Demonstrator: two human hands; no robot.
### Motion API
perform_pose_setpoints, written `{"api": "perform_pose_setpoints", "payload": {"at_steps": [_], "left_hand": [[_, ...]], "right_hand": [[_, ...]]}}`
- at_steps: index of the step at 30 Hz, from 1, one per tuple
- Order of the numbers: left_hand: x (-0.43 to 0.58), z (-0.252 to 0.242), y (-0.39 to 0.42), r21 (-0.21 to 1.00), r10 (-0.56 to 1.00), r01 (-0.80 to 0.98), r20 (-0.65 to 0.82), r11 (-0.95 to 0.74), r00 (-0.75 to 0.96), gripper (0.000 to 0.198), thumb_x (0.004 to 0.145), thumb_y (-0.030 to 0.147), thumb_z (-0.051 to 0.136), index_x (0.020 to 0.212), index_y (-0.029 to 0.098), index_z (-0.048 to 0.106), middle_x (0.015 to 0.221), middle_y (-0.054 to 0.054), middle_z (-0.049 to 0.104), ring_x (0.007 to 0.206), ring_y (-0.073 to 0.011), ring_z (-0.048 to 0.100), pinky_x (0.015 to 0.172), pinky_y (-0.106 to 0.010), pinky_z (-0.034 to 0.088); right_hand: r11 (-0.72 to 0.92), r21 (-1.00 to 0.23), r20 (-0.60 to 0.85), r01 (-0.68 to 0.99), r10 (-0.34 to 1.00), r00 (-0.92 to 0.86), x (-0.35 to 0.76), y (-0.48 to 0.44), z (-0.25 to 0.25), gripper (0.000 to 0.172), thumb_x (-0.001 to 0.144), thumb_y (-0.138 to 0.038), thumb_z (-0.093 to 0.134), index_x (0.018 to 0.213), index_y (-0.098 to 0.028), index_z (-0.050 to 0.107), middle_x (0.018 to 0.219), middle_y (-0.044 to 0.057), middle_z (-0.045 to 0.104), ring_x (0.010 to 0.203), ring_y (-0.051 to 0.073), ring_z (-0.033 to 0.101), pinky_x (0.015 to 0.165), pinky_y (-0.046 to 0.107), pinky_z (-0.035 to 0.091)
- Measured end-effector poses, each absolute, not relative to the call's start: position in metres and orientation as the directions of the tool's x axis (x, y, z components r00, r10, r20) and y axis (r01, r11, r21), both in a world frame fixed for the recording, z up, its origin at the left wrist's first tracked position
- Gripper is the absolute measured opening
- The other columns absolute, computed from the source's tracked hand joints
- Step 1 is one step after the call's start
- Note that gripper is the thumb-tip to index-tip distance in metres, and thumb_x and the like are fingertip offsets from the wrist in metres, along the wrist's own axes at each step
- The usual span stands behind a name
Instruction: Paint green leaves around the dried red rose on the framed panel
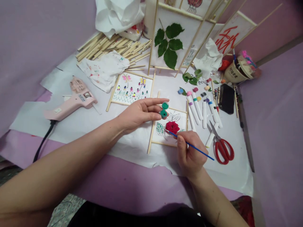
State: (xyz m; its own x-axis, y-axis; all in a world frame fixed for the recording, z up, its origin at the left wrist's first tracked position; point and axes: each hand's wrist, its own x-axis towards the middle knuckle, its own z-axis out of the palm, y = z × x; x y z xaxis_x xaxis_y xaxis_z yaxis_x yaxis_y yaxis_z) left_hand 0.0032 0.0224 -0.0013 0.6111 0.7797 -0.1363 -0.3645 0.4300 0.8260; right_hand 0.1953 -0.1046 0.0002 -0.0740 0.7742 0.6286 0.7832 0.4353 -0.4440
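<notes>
Between the fingers and thumb of my left hand [143,115] is a small open paint pot [163,113] with green paint in it and on its flipped-up lid. My right hand [192,151] grips a thin blue paintbrush [197,148], its tip close to a red rose [172,127]. The rose lies on a white panel [163,138] framed with wooden sticks. Drawn leaves surround the flower, and those at the left are partly painted green. Whether the brush tip touches the panel I cannot tell.
A pink glue gun [73,101] lies at left, near a painted panel [131,90] and a pile of wooden sticks [111,47]. Right of my hands are several white markers [194,108], red-handled scissors [222,146], a black phone [226,98] and a long knife [245,132]. Framed panels [176,19] stand behind.
</notes>
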Motion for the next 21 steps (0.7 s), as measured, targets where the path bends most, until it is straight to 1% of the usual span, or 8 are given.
{"api": "perform_pose_setpoints", "payload": {"at_steps": [5, 9, 14, 21], "left_hand": [[0.0033, -0.0009, 0.0227, 0.825, 0.777, -0.367, -0.132, 0.43, 0.615, 0.048, 0.069, 0.005, 0.084, 0.113, 0.025, 0.082, 0.084, 0.003, 0.074, 0.088, -0.0135, 0.075, 0.091, -0.029, 0.054], [0.0034, -0.0002, 0.0227, 0.825, 0.776, -0.359, -0.143, 0.436, 0.615, 0.049, 0.069, 0.005, 0.084, 0.114, 0.024, 0.082, 0.083, 0.003, 0.073, 0.087, -0.014, 0.075, 0.092, -0.031, 0.054], [0.0035, 0.0, 0.0223, 0.828, 0.781, -0.353, -0.152, 0.435, 0.606, 0.049, 0.07, 0.006, 0.083, 0.116, 0.023, 0.081, 0.085, 0.002, 0.073, 0.088, -0.015, 0.075, 0.097, -0.034, 0.054], [0.0032, -0.0006, 0.0223, 0.829, 0.777, -0.358, -0.138, 0.43, 0.615, 0.048, 0.071, 0.006, 0.083, 0.114, 0.025, 0.082, 0.084, 0.003, 0.073, 0.088, -0.0139, 0.075, 0.095, -0.032, 0.054]], "right_hand": [[0.443, -0.468, 0.626, 0.765, 0.777, -0.066, 0.1955, -0.1061, 0.0003, 0.012, 0.097, -0.011, 0.058, 0.095, -0.021, 0.065, 0.075, 0.002, 0.067, 0.07, 0.017, 0.063, 0.066, 0.032, 0.05], [0.438, -0.496, 0.621, 0.75, 0.782, -0.046, 0.1959, -0.1065, -0.0009, 0.013, 0.097, -0.011, 0.058, 0.096, -0.021, 0.066, 0.077, 0.002, 0.068, 0.071, 0.017, 0.064, 0.066, 0.032, 0.05], [0.44, -0.484, 0.624, 0.757, 0.78, -0.054, 0.196, -0.1058, -0.0017, 0.012, 0.096, -0.011, 0.059, 0.096, -0.021, 0.066, 0.077, 0.002, 0.068, 0.072, 0.017, 0.065, 0.066, 0.032, 0.051], [0.432, -0.501, 0.615, 0.75, 0.788, -0.043, 0.1963, -0.1074, -0.0013, 0.012, 0.097, -0.012, 0.058, 0.096, -0.021, 0.066, 0.077, 0.002, 0.068, 0.071, 0.017, 0.064, 0.066, 0.032, 0.05]]}}
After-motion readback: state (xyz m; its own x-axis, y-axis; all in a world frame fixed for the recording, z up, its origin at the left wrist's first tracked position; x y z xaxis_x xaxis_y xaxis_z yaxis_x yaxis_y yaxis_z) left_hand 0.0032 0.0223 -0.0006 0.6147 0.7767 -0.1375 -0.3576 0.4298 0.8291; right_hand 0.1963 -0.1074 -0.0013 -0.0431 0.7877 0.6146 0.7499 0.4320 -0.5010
